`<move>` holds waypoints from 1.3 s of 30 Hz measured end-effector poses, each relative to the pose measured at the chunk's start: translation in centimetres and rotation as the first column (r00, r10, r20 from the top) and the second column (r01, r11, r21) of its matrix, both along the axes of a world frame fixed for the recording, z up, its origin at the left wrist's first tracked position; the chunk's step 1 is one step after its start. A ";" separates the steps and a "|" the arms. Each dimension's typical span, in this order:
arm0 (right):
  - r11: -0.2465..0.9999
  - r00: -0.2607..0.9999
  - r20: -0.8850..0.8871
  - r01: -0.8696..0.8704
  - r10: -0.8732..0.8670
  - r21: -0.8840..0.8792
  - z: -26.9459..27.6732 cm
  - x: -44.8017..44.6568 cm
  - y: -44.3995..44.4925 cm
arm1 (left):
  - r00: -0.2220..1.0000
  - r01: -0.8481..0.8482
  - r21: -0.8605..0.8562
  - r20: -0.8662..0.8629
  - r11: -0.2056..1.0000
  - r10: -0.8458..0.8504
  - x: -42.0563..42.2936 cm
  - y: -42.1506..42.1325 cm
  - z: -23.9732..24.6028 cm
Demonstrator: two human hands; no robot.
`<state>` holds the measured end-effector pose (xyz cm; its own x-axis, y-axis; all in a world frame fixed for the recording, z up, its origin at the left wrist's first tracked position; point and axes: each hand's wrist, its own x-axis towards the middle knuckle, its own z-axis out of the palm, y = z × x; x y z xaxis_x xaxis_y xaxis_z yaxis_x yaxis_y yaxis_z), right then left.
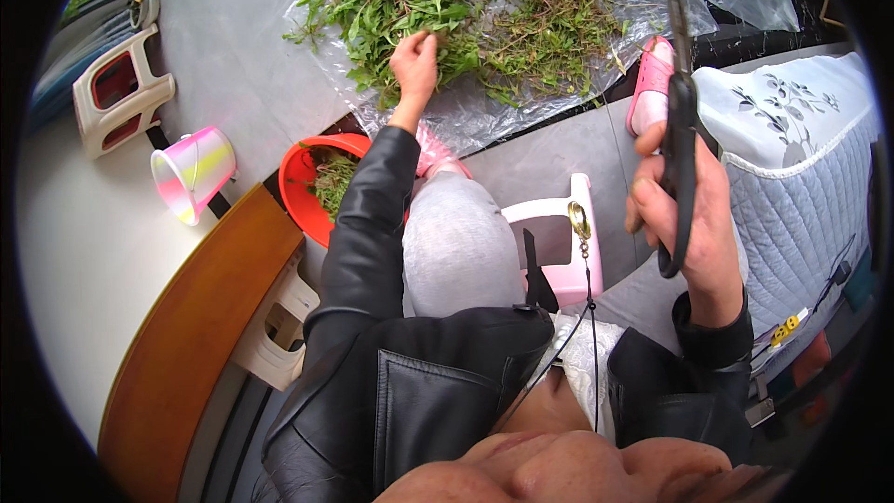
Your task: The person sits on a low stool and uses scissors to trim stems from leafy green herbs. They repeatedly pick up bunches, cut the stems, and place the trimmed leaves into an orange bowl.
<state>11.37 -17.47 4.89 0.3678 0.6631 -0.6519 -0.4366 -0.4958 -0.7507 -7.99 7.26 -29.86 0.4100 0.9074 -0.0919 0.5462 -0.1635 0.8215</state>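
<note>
My right hand [688, 216] is closed around the black handles of a pair of scissors [679, 112], whose metal blades point away from me, up the view. Over the near edge of a heap of leafy green plants [391, 14], my left hand [415, 66] has its thumb and fingertips drawn together. A small brownish bit shows at those fingertips, too blurred to tell whether it is pinched. Right of the leafy heap lies a flatter spread of thin stems and trimmings [552, 42]. Both rest on a clear plastic sheet [489, 119] on the floor.
Beside my left forearm stands a red basin [297, 185] with plant pieces inside. A pink and white stool [580, 251] is between my legs. Farther left are a colourful bucket [195, 171], a beige stool [133, 91] and a wooden edge [202, 321]. Quilted fabric [803, 202] hangs at right.
</note>
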 end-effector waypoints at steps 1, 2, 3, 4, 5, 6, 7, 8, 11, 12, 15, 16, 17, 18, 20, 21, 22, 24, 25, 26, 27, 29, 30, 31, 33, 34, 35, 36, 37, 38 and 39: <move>1.000 1.000 0.019 -0.022 0.021 0.022 -0.1 -0.3 0.1 | 0.985 -0.145 -0.173 0.071 0.974 0.159 -0.6 0.1 0.8; 0.999 0.999 0.027 -0.035 0.034 0.032 -0.2 -0.5 0.1 | 0.947 -0.205 -0.202 0.206 0.958 0.247 -1.4 0.1 1.8; 0.996 0.998 0.035 -0.046 0.043 0.075 -0.2 -0.7 0.0 | 0.908 -0.238 -0.214 0.297 0.947 0.295 -2.3 0.2 3.0; 0.996 0.994 0.084 -0.077 0.074 0.041 -0.5 -0.9 0.1 | 0.896 -0.252 -0.199 0.322 0.947 0.306 -3.1 0.5 4.3; 0.990 0.979 0.175 -0.121 0.107 0.071 -0.9 -1.3 0.3 | 0.882 -0.286 -0.211 0.323 0.935 0.343 -3.8 0.9 5.8; 0.984 0.969 0.214 -0.149 0.124 0.102 -1.2 -1.5 0.3 | 0.851 -0.285 -0.211 0.393 0.935 0.348 -4.3 1.1 7.4; 0.980 0.959 0.247 -0.168 0.137 0.109 -1.5 -1.6 0.3 | 0.817 -0.305 -0.242 0.431 0.921 0.384 -4.7 1.2 9.1; 0.978 0.954 0.263 -0.180 0.147 0.108 -1.7 -1.7 0.3 | 0.819 -0.299 -0.176 0.457 0.938 0.347 -4.9 1.4 11.0; 0.974 0.937 0.312 -0.201 0.159 0.104 -2.3 -1.8 0.4 | 0.814 -0.306 -0.141 0.474 0.942 0.336 -4.9 2.1 17.7; 0.974 0.936 0.319 -0.195 0.150 0.115 -2.5 -1.8 0.5 | 0.816 -0.238 -0.083 0.523 0.968 0.246 -4.7 2.2 20.2; 0.968 0.912 0.381 -0.214 0.151 0.128 -3.2 -1.7 0.7 | 0.789 -0.103 0.001 0.609 0.995 0.081 -4.2 1.7 27.8; 0.967 0.905 0.397 -0.222 0.156 0.127 -3.4 -1.5 0.7 | 0.777 -0.063 0.062 0.629 0.996 0.010 -4.1 1.2 30.1; 0.964 0.895 0.419 -0.228 0.154 0.133 -3.5 -1.5 0.7 | 0.756 -0.031 0.124 0.652 0.992 -0.058 -4.0 0.8 32.0; 0.962 0.889 0.435 -0.229 0.146 0.146 -3.7 -1.5 0.8 | 0.780 -0.045 0.212 0.619 0.976 -0.099 -3.6 0.6 33.4; 0.968 0.885 0.452 -0.198 0.108 0.157 -4.1 -1.5 1.2 | 0.881 -0.043 0.397 0.448 0.917 -0.153 -2.7 0.3 34.8; 0.970 0.882 0.463 -0.181 0.086 0.165 -4.2 -1.5 1.3 | 0.901 0.179 0.448 0.283 0.876 -0.329 -1.0 1.0 34.4; 0.967 0.910 0.411 -0.156 0.062 0.200 -4.3 -1.6 1.3 | 0.913 0.379 0.325 -0.284 0.866 -0.292 -0.2 1.0 34.0; 0.961 0.918 0.395 -0.130 0.024 0.244 -4.5 -1.7 1.5 | 0.895 0.388 0.333 -0.359 0.859 -0.264 1.6 -0.1 32.2; 0.958 0.923 0.385 -0.106 -0.005 0.266 -4.6 -1.7 1.5 | 0.927 0.342 0.343 -0.278 0.875 -0.253 2.1 -0.5 31.7; 0.962 0.904 0.426 -0.104 -0.013 0.251 -4.6 -1.6 1.5 | 0.958 0.286 0.263 -0.085 0.921 -0.273 2.6 -0.9 31.3; 0.958 0.924 0.381 -0.073 -0.040 0.278 -4.6 -1.7 1.2 | 0.965 0.231 0.139 0.093 0.963 -0.245 3.1 -1.4 30.9; 0.941 0.944 0.317 -0.026 -0.088 0.339 -4.7 -1.3 1.6 | 0.903 0.261 -0.002 0.353 0.965 -0.244 4.0 -3.0 30.4; 0.932 0.950 0.284 0.019 -0.130 0.361 -4.7 -1.1 1.6 | 0.891 0.254 -0.004 0.390 0.967 -0.232 4.4 -3.8 30.2; 0.933 0.930 0.333 0.029 -0.157 0.358 -4.6 -0.9 1.5 | 0.867 0.277 -0.083 0.451 0.957 -0.212 4.6 -4.5 29.9; 0.950 0.915 0.345 0.106 -0.209 0.294 -4.7 -0.8 2.0 | 0.848 0.307 -0.172 0.496 0.936 -0.187 5.0 -5.2 29.4; 0.945 0.925 0.307 0.129 -0.224 0.300 -4.6 -0.8 2.0 | 0.815 0.349 -0.168 0.540 0.922 -0.210 4.8 -5.3 29.2; 0.918 0.920 0.302 0.127 -0.251 0.376 -4.5 -0.8 2.2 | 0.796 0.368 -0.144 0.559 0.919 -0.231 5.0 -5.2 28.9; 0.909 0.917 0.296 0.140 -0.269 0.392 -4.4 -1.0 2.5 | 0.787 0.374 -0.128 0.567 0.918 -0.242 5.0 -5.1 28.7; 0.893 0.917 0.281 0.145 -0.283 0.427 -4.2 -1.1 2.9 | 0.792 0.366 -0.122 0.562 0.922 -0.240 5.0 -5.0 28.6; 0.894 0.923 0.277 0.131 -0.268 0.428 -4.0 -1.2 3.4 | 0.778 0.364 -0.136 0.588 0.922 -0.220 5.0 -4.9 28.6; 0.899 0.918 0.285 0.142 -0.276 0.414 -3.8 -1.4 4.1 | 0.754 0.398 -0.147 0.615 0.906 -0.231 5.1 -4.8 28.6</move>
